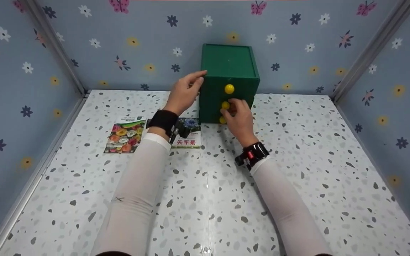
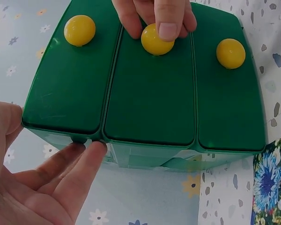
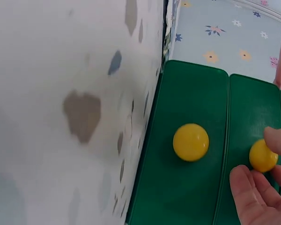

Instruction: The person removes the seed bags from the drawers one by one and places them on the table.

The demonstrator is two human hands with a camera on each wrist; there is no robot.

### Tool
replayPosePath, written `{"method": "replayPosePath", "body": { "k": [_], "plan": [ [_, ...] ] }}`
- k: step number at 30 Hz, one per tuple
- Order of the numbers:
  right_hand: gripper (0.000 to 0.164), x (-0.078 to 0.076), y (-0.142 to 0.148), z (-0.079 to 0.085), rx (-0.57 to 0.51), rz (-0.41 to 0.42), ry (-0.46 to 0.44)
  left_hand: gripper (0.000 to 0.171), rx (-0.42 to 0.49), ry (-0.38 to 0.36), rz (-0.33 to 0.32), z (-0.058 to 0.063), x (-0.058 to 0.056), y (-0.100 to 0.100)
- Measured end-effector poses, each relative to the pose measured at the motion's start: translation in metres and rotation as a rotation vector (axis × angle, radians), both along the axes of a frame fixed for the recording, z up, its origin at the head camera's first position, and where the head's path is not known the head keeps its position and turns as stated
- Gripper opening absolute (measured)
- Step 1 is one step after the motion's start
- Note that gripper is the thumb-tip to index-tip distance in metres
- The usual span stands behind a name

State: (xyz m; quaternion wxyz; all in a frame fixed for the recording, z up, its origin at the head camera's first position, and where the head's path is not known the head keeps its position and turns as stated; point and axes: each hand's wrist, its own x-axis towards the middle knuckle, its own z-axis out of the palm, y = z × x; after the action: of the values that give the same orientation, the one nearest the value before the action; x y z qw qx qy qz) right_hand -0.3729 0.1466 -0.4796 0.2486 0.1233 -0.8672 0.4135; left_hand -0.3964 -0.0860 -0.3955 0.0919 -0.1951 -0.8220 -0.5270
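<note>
A green cabinet (image 1: 228, 62) with three drawers stands against the back wall, each drawer front bearing a round yellow knob. My right hand (image 1: 240, 120) pinches the middle knob (image 2: 155, 40) between thumb and fingers. The middle drawer front (image 2: 150, 98) looks level with its neighbours. At the cabinet's upper left corner, my left hand (image 1: 185, 91) touches the top edge and the left side with extended fingertips (image 2: 99, 149). The top knob (image 1: 229, 89) is untouched; the bottom knob (image 3: 191, 142) sits just below the right hand.
Left of the cabinet lie two printed packets on the speckled table (image 1: 205, 199): one with mixed flowers (image 1: 125, 137), one with a blue flower (image 1: 190, 133), partly hidden by the left wrist. Flower-patterned walls (image 1: 176, 35) enclose the back and both sides.
</note>
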Motion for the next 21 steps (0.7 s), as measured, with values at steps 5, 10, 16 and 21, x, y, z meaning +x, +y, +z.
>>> {"method": "replayPosePath", "body": {
  "k": [5,10,16,21],
  "plan": [
    [0.031,-0.001,-0.007,-0.001,-0.019,-0.037,0.007,0.043,0.018,0.004,0.013,0.001,0.001,0.001],
    [0.028,-0.002,-0.008,-0.001,-0.014,-0.057,0.006,0.041,0.028,0.014,0.033,0.007,0.0,0.005],
    [0.028,-0.003,-0.008,0.0,-0.014,-0.062,0.0,0.039,-0.03,0.011,0.095,0.022,0.0,0.012],
    [0.028,-0.004,-0.007,0.0,-0.011,-0.063,-0.006,0.034,-0.072,0.021,0.156,0.031,-0.001,0.019]
  ]
}}
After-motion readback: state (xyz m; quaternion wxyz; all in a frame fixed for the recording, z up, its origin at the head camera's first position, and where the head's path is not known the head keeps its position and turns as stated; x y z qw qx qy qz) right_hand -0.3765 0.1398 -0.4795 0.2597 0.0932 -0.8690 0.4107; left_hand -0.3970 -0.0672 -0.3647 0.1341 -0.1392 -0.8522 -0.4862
